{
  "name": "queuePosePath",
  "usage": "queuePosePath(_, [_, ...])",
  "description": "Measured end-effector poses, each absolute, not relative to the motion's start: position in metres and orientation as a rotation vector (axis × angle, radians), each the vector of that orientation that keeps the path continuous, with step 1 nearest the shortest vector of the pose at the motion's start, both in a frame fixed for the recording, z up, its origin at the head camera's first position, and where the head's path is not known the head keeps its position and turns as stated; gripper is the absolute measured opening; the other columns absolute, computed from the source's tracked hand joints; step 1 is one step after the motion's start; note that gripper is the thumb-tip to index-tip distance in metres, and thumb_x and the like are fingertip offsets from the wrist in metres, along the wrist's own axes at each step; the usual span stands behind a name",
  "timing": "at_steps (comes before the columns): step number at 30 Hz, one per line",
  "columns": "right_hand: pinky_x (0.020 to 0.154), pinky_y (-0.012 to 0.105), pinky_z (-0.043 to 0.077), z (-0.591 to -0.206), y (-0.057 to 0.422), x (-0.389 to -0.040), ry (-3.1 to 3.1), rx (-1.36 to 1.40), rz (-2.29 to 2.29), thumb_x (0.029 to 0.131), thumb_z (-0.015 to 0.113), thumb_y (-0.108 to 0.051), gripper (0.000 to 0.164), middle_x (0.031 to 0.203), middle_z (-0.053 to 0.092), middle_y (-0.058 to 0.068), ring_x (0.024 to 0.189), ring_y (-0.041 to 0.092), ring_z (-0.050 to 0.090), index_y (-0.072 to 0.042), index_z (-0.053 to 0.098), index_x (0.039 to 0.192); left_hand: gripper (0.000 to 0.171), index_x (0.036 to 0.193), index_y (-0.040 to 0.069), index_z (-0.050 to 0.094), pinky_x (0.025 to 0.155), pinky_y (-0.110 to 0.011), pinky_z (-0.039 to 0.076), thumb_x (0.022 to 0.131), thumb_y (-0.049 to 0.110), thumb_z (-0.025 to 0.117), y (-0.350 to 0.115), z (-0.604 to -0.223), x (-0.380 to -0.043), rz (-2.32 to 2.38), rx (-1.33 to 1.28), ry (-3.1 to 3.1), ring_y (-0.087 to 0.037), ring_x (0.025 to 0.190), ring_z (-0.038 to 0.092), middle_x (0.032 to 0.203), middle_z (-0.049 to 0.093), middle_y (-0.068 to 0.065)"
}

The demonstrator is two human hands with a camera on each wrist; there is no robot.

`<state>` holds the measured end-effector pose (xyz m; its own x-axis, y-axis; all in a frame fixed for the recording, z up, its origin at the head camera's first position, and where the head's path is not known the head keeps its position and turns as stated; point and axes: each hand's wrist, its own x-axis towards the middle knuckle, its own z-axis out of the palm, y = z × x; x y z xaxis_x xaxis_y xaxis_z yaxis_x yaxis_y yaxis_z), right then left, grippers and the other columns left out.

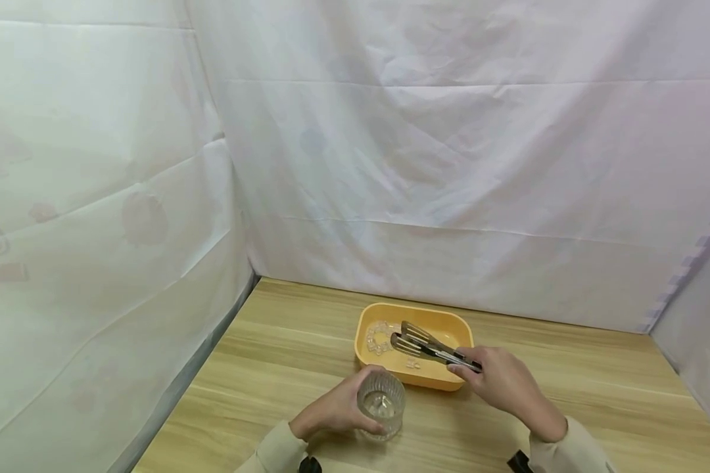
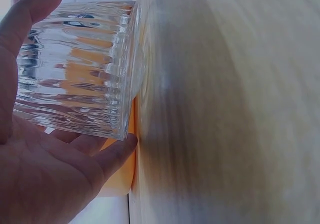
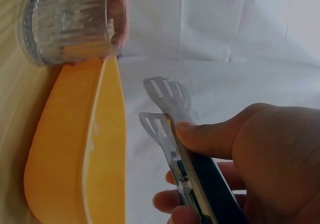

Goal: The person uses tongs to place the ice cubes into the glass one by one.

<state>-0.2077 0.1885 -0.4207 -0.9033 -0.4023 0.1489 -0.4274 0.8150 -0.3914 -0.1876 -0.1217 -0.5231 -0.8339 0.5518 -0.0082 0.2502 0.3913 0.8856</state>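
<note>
My left hand [image 1: 338, 402] grips a clear ribbed glass [image 1: 384, 391] standing on the table just in front of the yellow tray [image 1: 427, 381]. Thumb and fingers curve round its sides in the left wrist view. Whether the glass holds anything is hard to tell. Slotted metal tongs with dark handles [image 3: 212, 184] are held in my right hand [image 1: 503, 381], thumb on one arm and fingers on the other. Their two slotted heads hang above the tray, a little apart, with nothing visible between them. Small clear pieces [image 1: 380, 337] lie in the tray's left part, several in a rough ring.
The wood-grain table [image 1: 296, 322] meets a white cloth backdrop [image 1: 449, 197] behind the tray. Another white cloth wall [image 1: 124, 263] runs along the left side, with a further one at the right edge.
</note>
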Motion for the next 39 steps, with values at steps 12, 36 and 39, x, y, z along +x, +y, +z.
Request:
queuePosePath(12, [0.048,0.028,0.032,-0.429,0.194,-0.219,-3.100,0.568,0.583,0.089,0.069,-0.046,0.042,0.063,0.056,-0.006,0.049,0.010,0.039,-0.014,0.073,0.116,0.093,0.142,0.032,0.037,0.097,-0.037,0.046,0.067,0.030,0.092,-0.122,-0.524,-0.182,1.409,0.691,2.367,-0.016,0.119,0.054,0.129,0.055,0.005])
queuePosePath(36, [0.044,0.029,0.032,-0.455,0.154,-0.251,-3.040,0.640,0.291,0.088,0.073,-0.038,0.028,0.060,0.047,-0.006,0.049,0.012,0.042,-0.020,0.060,0.072,0.093,0.142,0.034,0.037,0.099,-0.036,0.044,0.067,0.029,0.092,-0.119,-0.521,-0.186,1.417,0.672,2.351,-0.017,0.121,0.053,0.130,0.054,0.005])
queuePosePath(39, [0.041,0.030,0.032,-0.458,0.151,-0.252,-3.020,0.638,0.252,0.087,0.074,-0.038,0.030,0.059,0.048,-0.005,0.048,0.013,0.042,-0.020,0.058,0.070,0.092,0.141,0.034,0.037,0.099,-0.036,0.044,0.067,0.030,0.092,-0.119,-0.520,-0.186,1.415,0.679,2.355,-0.017,0.121,0.053,0.130,0.055,0.005])
